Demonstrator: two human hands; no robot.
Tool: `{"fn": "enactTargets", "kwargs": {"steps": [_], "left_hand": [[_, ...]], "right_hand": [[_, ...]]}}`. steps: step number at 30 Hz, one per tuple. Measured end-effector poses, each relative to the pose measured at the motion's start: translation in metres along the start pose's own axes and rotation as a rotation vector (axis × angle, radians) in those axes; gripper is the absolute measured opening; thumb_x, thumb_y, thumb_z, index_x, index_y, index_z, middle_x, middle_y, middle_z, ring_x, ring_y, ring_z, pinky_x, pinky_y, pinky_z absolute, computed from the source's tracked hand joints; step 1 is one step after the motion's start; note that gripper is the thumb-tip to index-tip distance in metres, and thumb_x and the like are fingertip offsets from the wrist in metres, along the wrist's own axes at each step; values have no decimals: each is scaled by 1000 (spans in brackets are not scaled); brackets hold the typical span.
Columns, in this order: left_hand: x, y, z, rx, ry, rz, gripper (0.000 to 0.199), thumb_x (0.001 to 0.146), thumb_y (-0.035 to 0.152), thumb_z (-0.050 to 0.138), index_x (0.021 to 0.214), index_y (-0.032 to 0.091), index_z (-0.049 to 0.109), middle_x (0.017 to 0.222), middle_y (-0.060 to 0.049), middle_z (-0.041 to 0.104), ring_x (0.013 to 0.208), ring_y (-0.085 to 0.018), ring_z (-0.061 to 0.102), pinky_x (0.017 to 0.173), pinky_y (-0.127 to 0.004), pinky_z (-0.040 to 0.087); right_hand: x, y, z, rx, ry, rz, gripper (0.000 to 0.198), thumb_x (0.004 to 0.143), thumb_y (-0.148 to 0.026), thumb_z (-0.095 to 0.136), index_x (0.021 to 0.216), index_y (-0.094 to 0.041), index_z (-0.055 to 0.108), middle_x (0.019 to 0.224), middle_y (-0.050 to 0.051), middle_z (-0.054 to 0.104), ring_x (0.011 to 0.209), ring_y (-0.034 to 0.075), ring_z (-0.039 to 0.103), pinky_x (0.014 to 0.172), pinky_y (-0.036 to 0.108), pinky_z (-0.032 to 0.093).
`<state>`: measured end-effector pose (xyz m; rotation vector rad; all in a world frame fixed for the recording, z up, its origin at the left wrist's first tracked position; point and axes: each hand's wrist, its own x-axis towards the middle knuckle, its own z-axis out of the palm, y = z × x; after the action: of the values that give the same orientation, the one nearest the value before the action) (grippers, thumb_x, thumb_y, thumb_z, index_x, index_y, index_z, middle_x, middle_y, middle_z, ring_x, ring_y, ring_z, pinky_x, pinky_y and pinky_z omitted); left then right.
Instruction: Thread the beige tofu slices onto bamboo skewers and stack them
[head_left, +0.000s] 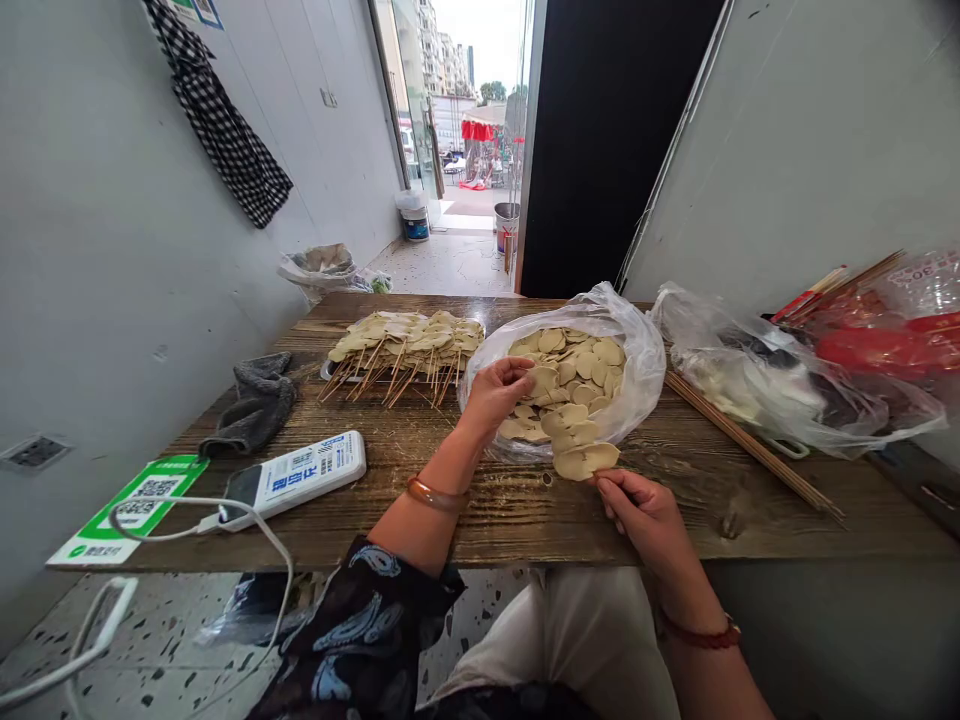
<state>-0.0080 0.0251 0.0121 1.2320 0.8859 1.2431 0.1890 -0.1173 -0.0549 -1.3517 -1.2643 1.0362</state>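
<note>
Brown wooden table [517, 525], grain showing from near edge to one translucent plastic bag [643, 385] of round beige slices [577, 362]! One white power bank [322, 472], blue lettering unreadable. Left hand [493, 398] pinches one slice [545, 382] over the bag; right hand [649, 512] pinches one slice-loaded wooden skewer [585, 462] at that bag's near rim.

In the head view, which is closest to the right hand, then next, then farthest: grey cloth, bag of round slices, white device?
1. Bag of round slices: just beyond the right hand.
2. White device: off to the left.
3. Grey cloth: farther left.
</note>
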Motion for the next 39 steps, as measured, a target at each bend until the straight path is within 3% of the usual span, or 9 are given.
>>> {"fn": "enactTargets", "kwargs": {"steps": [12, 20, 31, 39], "left_hand": [[-1, 2, 2, -11, 29, 72, 28, 60, 28, 78, 81, 13, 67, 69, -1, 61, 61, -7, 51, 55, -18, 38], [-2, 2, 3, 118, -16, 98, 23, 65, 30, 75, 79, 14, 68, 69, 0, 61, 59, -7, 48, 54, -20, 37], [-4, -1, 7, 45, -121, 67, 26, 64, 32, 77, 80, 14, 67, 72, -1, 61, 64, -8, 50, 58, -20, 37], [0, -6, 2, -84, -8, -19, 28, 59, 32, 77, 76, 14, 63, 63, 3, 54, 53, -5, 42, 49, -20, 31]], "right_hand": [[1, -2, 2, -45, -28, -1, 35, 83, -46, 59, 89, -15, 74, 53, -3, 50, 42, 8, 41, 40, 20, 32], [2, -5, 4, -61, 1, 0, 35, 82, -47, 60, 88, -15, 74, 53, -3, 51, 43, 9, 42, 41, 21, 33], [3, -3, 6, -73, 27, -49, 35, 83, -44, 59, 89, -14, 74, 53, -3, 50, 44, 9, 41, 42, 20, 30], [0, 1, 4, -43, 25, -37, 35, 83, -47, 60, 89, -15, 73, 53, -3, 50, 42, 8, 40, 40, 20, 30]]}}
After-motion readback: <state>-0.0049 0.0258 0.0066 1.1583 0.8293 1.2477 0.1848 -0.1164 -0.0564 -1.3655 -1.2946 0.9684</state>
